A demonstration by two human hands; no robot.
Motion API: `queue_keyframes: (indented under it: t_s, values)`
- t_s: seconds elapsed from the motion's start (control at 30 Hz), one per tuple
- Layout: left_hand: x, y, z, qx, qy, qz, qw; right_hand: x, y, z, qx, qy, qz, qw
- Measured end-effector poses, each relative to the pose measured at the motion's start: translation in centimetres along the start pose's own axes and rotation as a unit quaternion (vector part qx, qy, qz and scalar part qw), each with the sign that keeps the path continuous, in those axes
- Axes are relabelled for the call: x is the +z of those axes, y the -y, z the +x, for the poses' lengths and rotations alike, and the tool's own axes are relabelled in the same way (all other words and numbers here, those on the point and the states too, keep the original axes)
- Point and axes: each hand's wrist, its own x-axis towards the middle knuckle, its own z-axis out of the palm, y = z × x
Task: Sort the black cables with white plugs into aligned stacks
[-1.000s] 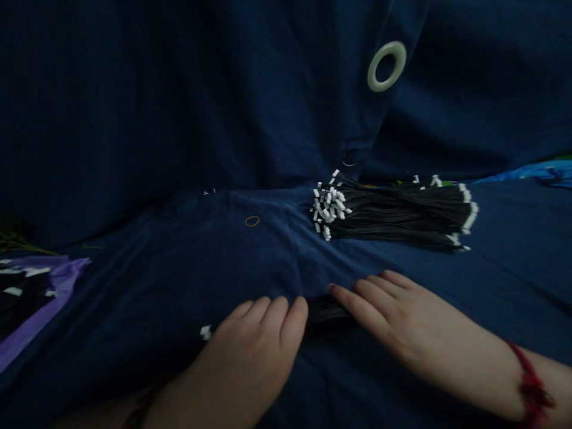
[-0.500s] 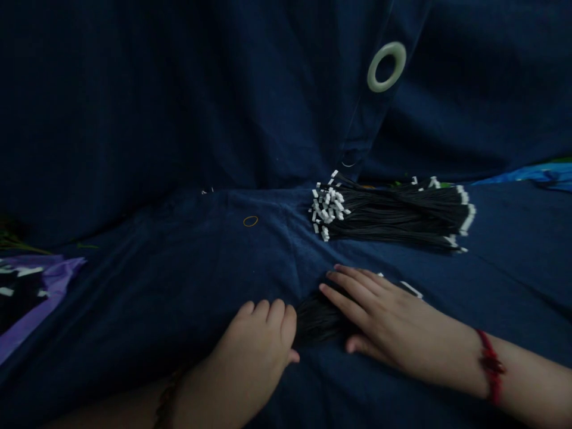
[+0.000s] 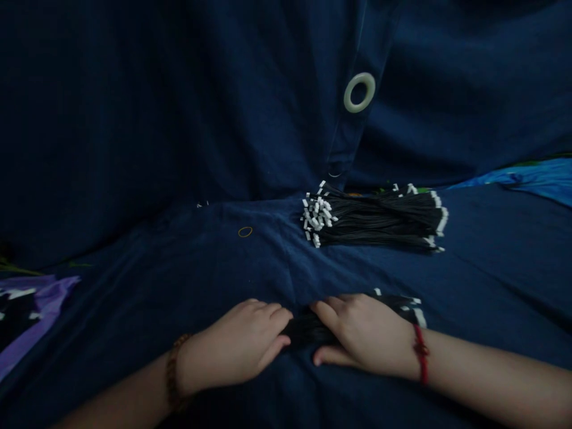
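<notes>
Both hands are on a bundle of black cords point(image 3: 306, 329) with white tips, low in the middle of the view. My left hand point(image 3: 235, 342) is closed round its left part, hiding that end. My right hand point(image 3: 357, 333) curls over the bundle's middle from above, thumb on the near side; white tips show beyond it at the right. Behind them a larger bundle of black cords point(image 3: 379, 217), white-tipped at both ends, lies on the dark blue cloth point(image 3: 201, 286). A thin yellow rubber band point(image 3: 245, 232) lies left of that larger bundle.
At the left edge is a purple bag point(image 3: 53, 301) with black, white-tipped pieces in it. A blue cloth or bag point(image 3: 536, 179) lies at the far right. Behind hangs dark blue fabric with a pale ring point(image 3: 360, 93). Small white bits point(image 3: 202, 204) lie near the fold.
My right hand has moved left and its spread fingers have curled round the bundle. My left hand has shifted slightly left and turned, its thumb now along the cords. The camera view has shifted slightly.
</notes>
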Motion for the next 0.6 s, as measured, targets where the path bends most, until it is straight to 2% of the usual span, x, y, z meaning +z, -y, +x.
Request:
queue_keyframes:
  t_s: [0.17,0.23,0.33,0.4,0.47,0.53,0.6]
  values:
    - [-2.0,1.0,-0.1,-0.02,0.018,-0.175,0.984,-0.5,0.0,-0.1,0.009,0.0,-0.01,1.0]
    - [-2.3,2.4,-0.3,-0.042,-0.028,-0.234,0.971,-1.2,-0.3,-0.7,0.005,0.01,-0.028,1.0]
    - [-1.6,5.9,0.1,-0.101,-0.155,-0.285,0.94,-3.1,-2.1,-1.9,-0.002,0.017,-0.053,0.998]
    - [-0.4,8.3,0.7,-0.157,-0.209,-0.272,0.926,-5.1,-4.3,-2.4,0.002,-0.002,-0.069,0.998]
    - [0.6,9.8,1.4,-0.176,-0.229,-0.253,0.923,-7.6,-7.3,-2.4,0.034,-0.049,-0.108,0.992]
    - [1.0,10.2,1.8,-0.164,-0.227,-0.235,0.931,-10.0,-10.7,-1.7,0.11,-0.119,-0.154,0.975]
    - [1.0,9.7,1.8,-0.143,-0.219,-0.217,0.94,-11.6,-14.3,-0.7,0.171,-0.158,-0.178,0.956]
